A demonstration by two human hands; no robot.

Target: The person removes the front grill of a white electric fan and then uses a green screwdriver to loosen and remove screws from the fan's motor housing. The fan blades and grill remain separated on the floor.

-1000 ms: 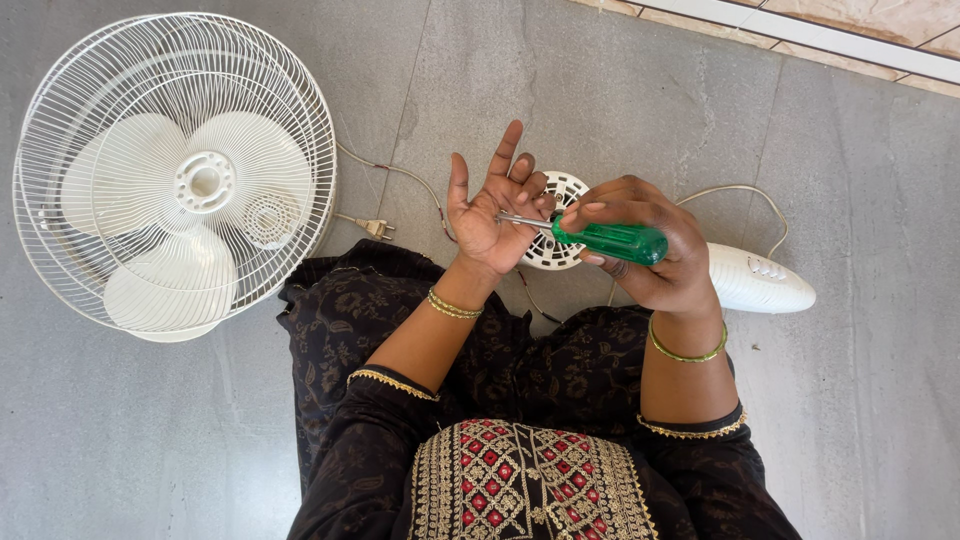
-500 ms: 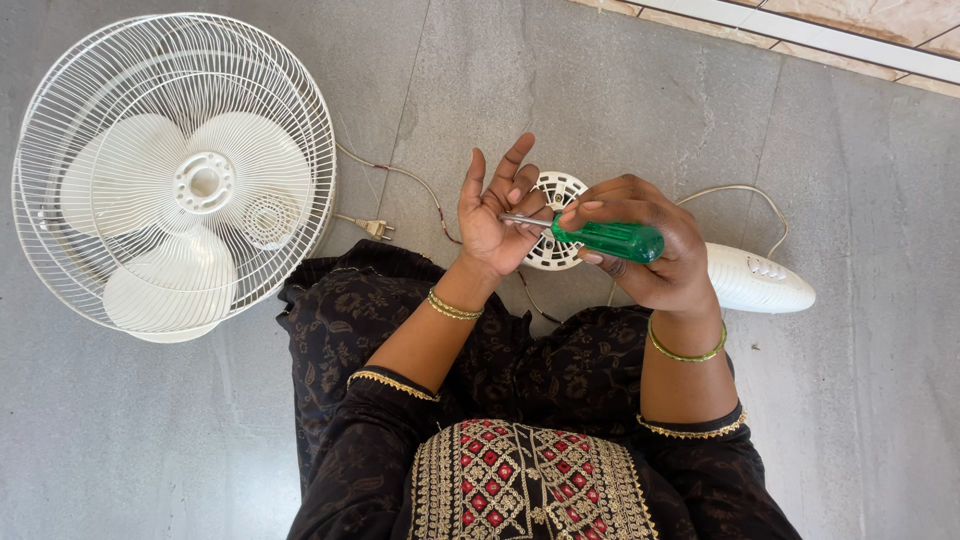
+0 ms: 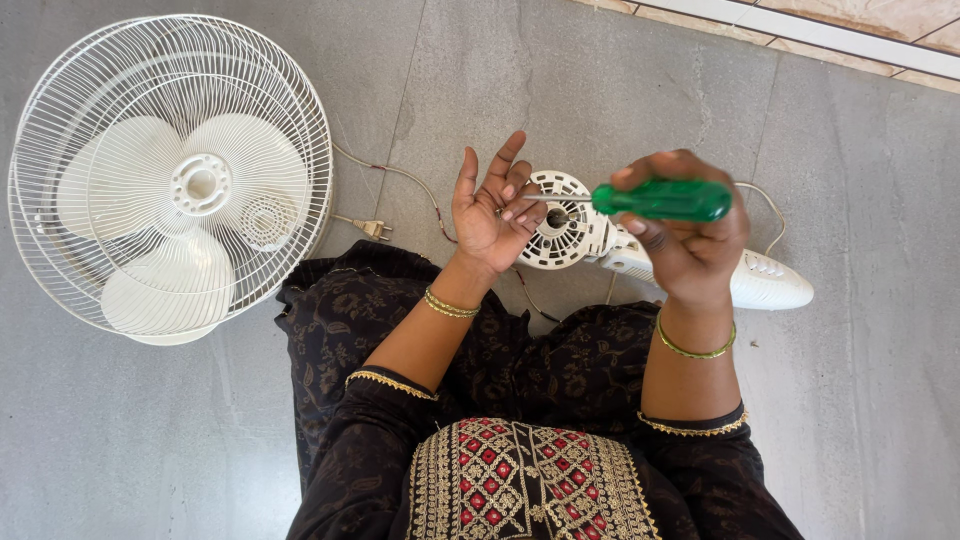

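A right hand (image 3: 690, 245) has its grip wrapped around a translucent green-handled screwdriver (image 3: 660, 200), its thin metal shaft lying level above the white fan motor housing (image 3: 565, 235). The left hand (image 3: 490, 215), fingers spread, touches the tip.

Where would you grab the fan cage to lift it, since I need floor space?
Judging by its pose, grip the fan cage at its outer rim, coming from the bare floor on its near-left side. It lies flat, face up, and the thin wires look easy to bend. The cord runs off its right side.
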